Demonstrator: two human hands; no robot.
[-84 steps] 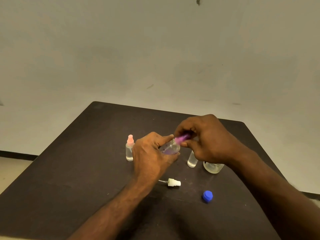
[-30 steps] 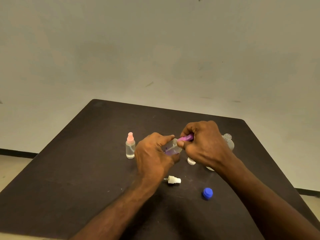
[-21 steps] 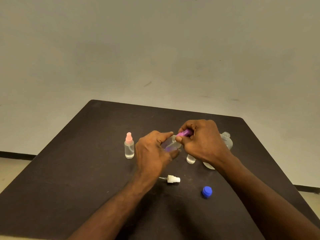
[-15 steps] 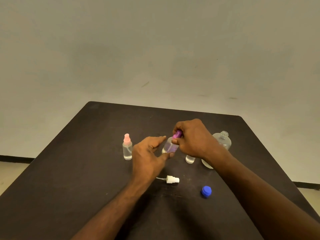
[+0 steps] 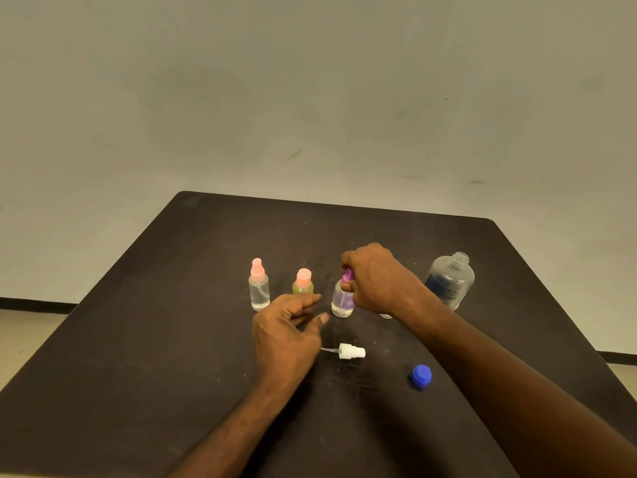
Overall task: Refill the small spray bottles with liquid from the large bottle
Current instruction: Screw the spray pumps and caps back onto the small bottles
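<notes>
A small clear spray bottle with a purple top (image 5: 342, 300) stands upright on the dark table (image 5: 172, 305). My right hand (image 5: 377, 277) grips its purple sprayer from above. My left hand (image 5: 287, 331) hovers just left of it, fingers loosely apart, holding nothing. Two more small bottles stand to the left: a clear one with a pink sprayer (image 5: 258, 286) and a yellowish one with a pink cap (image 5: 303, 282). The large clear bottle (image 5: 449, 280) stands uncapped at the right. Another small bottle (image 5: 386, 315) is mostly hidden behind my right wrist.
A loose white sprayer head with its tube (image 5: 348, 351) lies on the table near my left hand. The blue cap (image 5: 421, 376) lies in front of my right forearm. A plain wall rises behind the table.
The purple-topped bottle went from tilted between both hands to upright on the table. My left hand let go of it and drew back, uncovering the yellowish bottle.
</notes>
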